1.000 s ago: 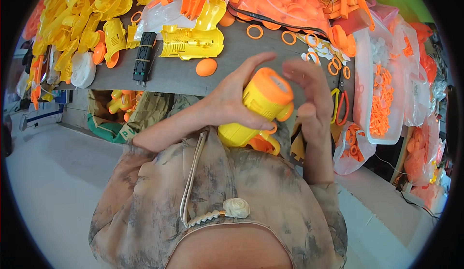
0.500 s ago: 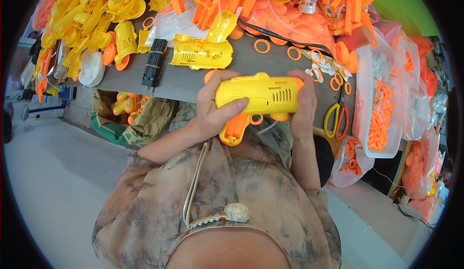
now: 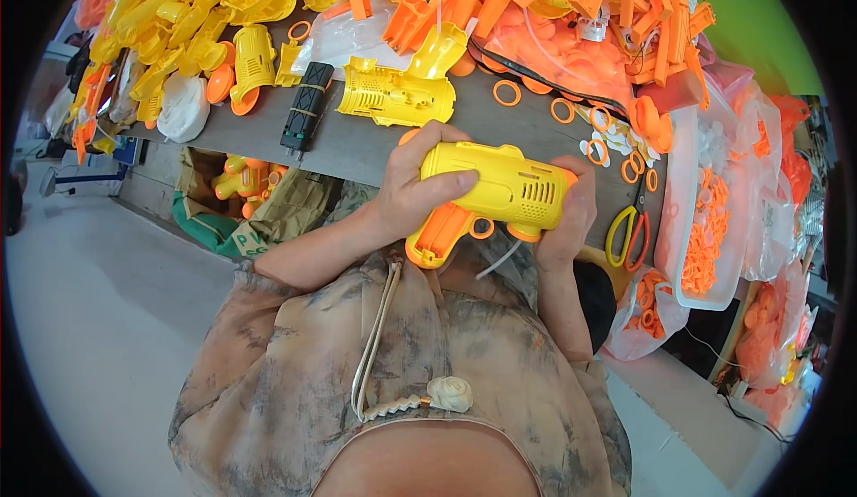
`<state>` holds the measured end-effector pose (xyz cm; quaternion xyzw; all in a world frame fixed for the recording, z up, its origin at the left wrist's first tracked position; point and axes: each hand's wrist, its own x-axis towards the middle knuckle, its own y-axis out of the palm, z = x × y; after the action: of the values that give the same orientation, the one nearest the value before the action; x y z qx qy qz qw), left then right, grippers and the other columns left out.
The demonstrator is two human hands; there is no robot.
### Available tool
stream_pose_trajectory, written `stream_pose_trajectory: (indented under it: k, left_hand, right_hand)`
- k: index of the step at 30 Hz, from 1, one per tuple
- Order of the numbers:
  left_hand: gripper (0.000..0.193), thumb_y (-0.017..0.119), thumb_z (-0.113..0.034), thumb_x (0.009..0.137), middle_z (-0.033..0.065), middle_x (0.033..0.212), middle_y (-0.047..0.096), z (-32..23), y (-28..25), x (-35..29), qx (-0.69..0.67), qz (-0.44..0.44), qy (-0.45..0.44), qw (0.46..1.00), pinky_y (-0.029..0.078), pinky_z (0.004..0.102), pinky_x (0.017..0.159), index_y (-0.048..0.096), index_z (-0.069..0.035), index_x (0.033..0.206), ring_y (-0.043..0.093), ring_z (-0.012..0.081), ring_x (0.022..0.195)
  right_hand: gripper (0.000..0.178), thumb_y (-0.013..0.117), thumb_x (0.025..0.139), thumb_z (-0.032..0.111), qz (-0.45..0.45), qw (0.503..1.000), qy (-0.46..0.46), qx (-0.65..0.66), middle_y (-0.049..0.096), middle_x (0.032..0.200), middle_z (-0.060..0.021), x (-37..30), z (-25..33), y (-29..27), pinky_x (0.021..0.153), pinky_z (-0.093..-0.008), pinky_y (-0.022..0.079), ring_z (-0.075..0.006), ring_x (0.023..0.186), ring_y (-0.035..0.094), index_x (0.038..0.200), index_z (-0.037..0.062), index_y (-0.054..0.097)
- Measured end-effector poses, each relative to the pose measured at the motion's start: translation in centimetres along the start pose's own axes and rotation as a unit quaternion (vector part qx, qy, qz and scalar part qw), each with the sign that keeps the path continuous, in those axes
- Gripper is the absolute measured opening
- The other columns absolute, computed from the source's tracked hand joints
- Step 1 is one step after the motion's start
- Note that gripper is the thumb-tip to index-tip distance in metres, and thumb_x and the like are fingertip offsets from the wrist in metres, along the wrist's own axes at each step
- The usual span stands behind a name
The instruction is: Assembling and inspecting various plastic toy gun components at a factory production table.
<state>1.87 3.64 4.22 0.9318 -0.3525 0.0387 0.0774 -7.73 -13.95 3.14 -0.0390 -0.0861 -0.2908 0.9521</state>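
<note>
I hold a yellow toy gun [image 3: 500, 189] with an orange grip and trigger just above my lap, lying sideways with its vented side facing up. My left hand [image 3: 412, 192] wraps its rear end, thumb across the top. My right hand [image 3: 571, 216] grips its front end from the right. A thin white wire hangs from its underside. An open yellow half-shell of the same toy [image 3: 393, 95] lies on the grey table [image 3: 357, 144] just beyond my hands.
Heaps of yellow shells [image 3: 187, 24] fill the table's left, orange parts [image 3: 553, 15] the back. A black battery holder [image 3: 306, 108], orange rings [image 3: 507, 92], yellow-handled scissors [image 3: 627, 233] and bags of orange pieces [image 3: 705, 229] lie around. A sack of toys [image 3: 241, 198] sits under the table.
The toy gun has been turned from end-on, nose toward me, to lying sideways across both hands. My right hand has moved from its top to its front end.
</note>
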Motion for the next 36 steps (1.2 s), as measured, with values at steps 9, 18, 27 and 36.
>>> stream_pose_trajectory:
  k: [9,18,27,36]
  left_hand:
    - [0.018,0.061,-0.013,0.087,0.0011,0.085,0.065,-3.5,-9.2,2.7,0.136,-0.224,0.033,0.964,0.047,0.0220,0.070,0.065,0.002,0.098,0.057,0.0054,0.077]
    - [0.013,0.063,-0.008,0.081,0.0103,0.087,0.064,-1.9,-11.5,5.4,0.440,-0.208,0.172,0.856,0.046,0.0304,0.077,0.066,-0.003,0.092,0.059,0.0227,0.088]
    - [0.019,0.060,-0.016,0.083,0.0133,0.093,0.067,-0.4,-18.9,12.1,0.696,-0.125,0.077,0.703,0.049,0.0352,0.071,0.069,-0.007,0.097,0.064,0.0298,0.082]
    - [0.016,0.063,-0.021,0.078,0.0146,0.083,0.065,3.5,-21.1,15.0,0.659,-0.084,0.056,0.745,0.050,0.0401,0.072,0.067,-0.007,0.084,0.063,0.0319,0.079]
  right_hand:
    - [0.045,0.034,0.093,0.039,-0.009,0.995,0.001,0.098,0.057,0.088,-0.0098,1.0,-0.2,-2.1,0.070,-0.0272,0.045,-0.0160,0.079,0.057,0.107,-0.0016,0.048]
    - [0.044,0.036,0.091,0.038,0.027,0.999,-0.020,-0.030,0.054,0.087,-0.0075,0.0,-2.4,-1.6,0.065,-0.0239,0.040,-0.0122,0.075,0.052,0.103,-0.0023,0.051]
    - [0.045,0.037,0.090,0.037,0.027,1.000,-0.008,0.001,0.053,0.085,-0.0073,0.1,-3.6,-2.1,0.066,-0.0236,0.040,-0.0122,0.075,0.051,0.105,-0.0030,0.051]
    - [0.044,0.039,0.090,0.037,0.035,0.999,0.001,0.021,0.053,0.086,-0.0070,-0.1,-3.8,-2.2,0.065,-0.0225,0.040,-0.0115,0.075,0.051,0.106,-0.0024,0.051]
